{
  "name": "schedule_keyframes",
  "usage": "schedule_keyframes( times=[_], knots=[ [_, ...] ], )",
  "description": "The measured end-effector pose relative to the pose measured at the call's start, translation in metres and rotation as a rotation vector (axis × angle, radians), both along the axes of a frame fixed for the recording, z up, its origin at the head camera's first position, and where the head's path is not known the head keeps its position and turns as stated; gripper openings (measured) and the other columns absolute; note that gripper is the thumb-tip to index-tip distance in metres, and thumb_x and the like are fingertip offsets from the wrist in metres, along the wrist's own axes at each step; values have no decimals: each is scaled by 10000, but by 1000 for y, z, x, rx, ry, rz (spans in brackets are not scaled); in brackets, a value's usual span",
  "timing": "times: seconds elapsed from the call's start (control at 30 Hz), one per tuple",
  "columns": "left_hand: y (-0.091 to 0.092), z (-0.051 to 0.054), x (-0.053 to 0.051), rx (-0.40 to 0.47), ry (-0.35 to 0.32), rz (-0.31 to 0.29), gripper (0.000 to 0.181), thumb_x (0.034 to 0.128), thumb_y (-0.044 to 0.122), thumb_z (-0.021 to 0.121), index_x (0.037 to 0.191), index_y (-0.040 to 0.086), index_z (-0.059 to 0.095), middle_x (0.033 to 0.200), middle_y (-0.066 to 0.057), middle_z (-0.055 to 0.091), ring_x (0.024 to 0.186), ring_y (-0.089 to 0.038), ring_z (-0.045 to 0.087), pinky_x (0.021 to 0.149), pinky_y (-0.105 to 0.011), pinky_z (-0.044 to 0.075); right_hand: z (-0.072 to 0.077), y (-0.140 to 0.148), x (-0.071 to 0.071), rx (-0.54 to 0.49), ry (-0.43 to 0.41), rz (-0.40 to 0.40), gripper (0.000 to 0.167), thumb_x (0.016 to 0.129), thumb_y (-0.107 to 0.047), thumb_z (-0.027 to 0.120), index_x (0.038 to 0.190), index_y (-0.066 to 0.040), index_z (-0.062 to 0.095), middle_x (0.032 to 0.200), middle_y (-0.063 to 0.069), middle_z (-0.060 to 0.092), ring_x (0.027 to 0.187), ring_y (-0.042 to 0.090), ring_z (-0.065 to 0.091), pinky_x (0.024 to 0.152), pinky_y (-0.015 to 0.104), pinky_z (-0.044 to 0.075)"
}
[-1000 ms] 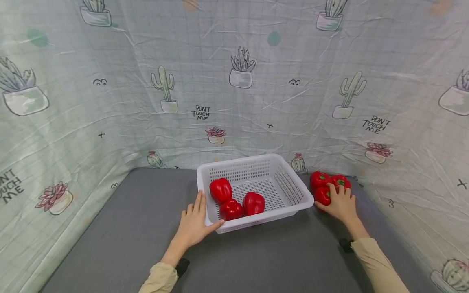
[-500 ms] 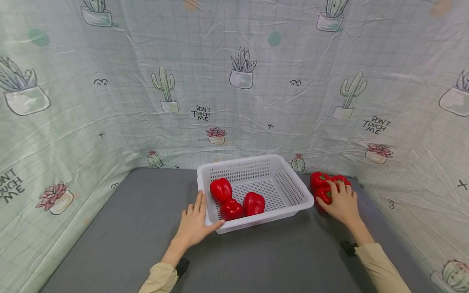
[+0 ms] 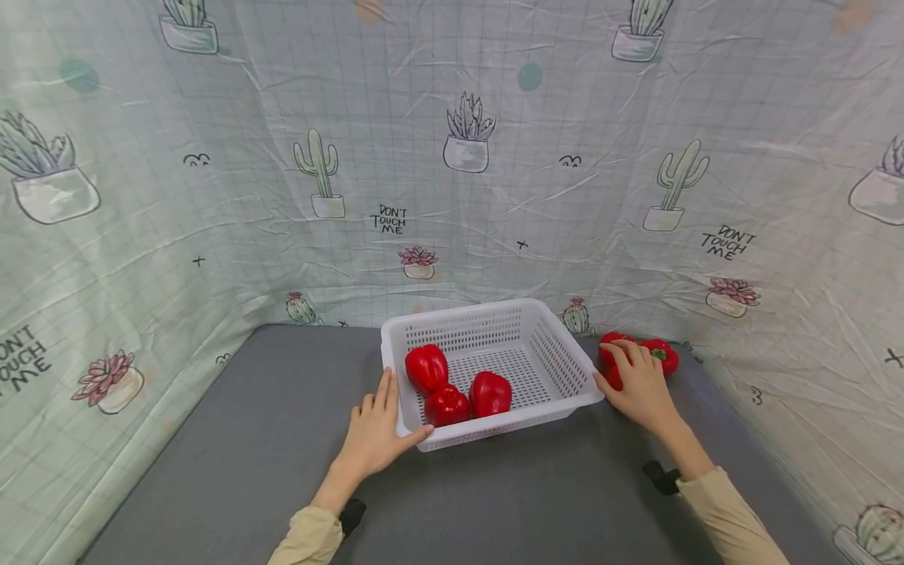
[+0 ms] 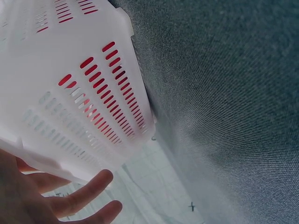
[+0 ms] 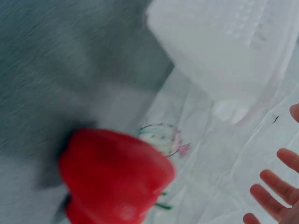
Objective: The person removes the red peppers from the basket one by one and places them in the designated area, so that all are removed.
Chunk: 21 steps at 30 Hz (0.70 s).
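A white slotted plastic basket (image 3: 565, 403) stands on the table with three red bell peppers (image 3: 490, 394) inside. At its near left corner rests my left hand (image 3: 374, 428), straight fingers along the left rim and thumb on the front rim. The left wrist view shows those fingers (image 4: 88, 191) at the basket's rim. Right of the basket, more red bell peppers (image 3: 660, 355) sit together, partly hidden by my right hand (image 3: 643, 392). In the right wrist view that hand's fingers (image 5: 273, 186) are spread, apart from a bell pepper (image 5: 112, 172).
A dark grey cloth covers the table (image 3: 268, 439). Behind it and along both sides hangs a pale curtain (image 3: 523, 180) printed with cacti. The basket's back edge stands near the curtain.
My right hand has shifted left from over the peppers toward the basket's right end, with its thumb now near the rim. The left hand and the basket have stayed in place.
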<state>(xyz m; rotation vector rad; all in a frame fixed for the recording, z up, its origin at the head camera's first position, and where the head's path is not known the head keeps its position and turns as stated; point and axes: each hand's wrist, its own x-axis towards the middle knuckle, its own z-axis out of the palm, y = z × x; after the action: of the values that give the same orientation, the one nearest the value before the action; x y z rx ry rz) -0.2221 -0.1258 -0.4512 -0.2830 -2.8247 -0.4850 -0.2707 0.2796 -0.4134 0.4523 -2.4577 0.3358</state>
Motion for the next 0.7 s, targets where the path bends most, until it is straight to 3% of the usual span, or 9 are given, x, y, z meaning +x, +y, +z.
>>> schedule_keyframes(
  times=[0.37, 0.7],
  knots=[
    [1, 1, 1, 4, -5, -1, 993, 712, 628, 557, 1408, 14, 206, 1482, -143, 198, 1090, -337, 432, 864, -532, 392, 8, -34, 0, 43, -66, 205, 418, 735, -207, 685, 1111, -63, 572, 1158, 152, 504, 1039, 302, 433, 823, 494, 349],
    [0, 2, 1, 1, -1, 4, 996, 712, 634, 552, 1411, 18, 200, 1482, -141, 200, 1091, -339, 431, 867, -535, 390, 8, -64, -7, 133, -147, 271, 434, 773, -300, 657, 1169, -161, 549, 1239, 98, 488, 1106, 263, 410, 859, 506, 357]
  ],
)
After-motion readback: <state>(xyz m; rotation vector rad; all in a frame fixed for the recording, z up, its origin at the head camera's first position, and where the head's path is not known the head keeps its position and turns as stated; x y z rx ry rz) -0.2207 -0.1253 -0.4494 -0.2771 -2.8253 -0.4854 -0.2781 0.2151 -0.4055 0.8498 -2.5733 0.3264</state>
